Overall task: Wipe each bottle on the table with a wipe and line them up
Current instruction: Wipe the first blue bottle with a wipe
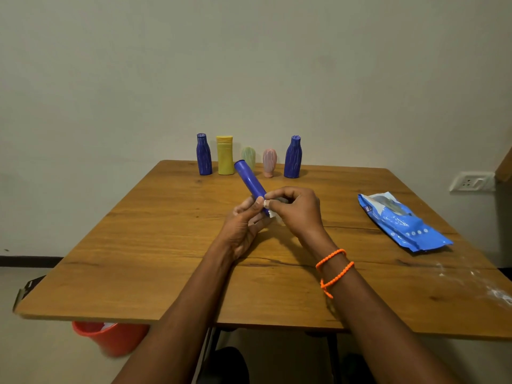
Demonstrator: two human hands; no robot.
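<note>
Above the middle of the tabletop [138, 245] the left hand [243, 225] gripped a blue tube bottle [250, 180] tilted toward eleven o'clock, the right hand [297, 212] pinched a white wipe [271, 212] against its near end, and at twelve o'clock five bottles [225, 156] stood lined up.

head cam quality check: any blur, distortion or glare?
Head view: wide-angle bends the table edges; red bucket at the lower left is smeared; hands, the blue tube and the bottle row are fairly sharp; light is soft, no glare.
</note>
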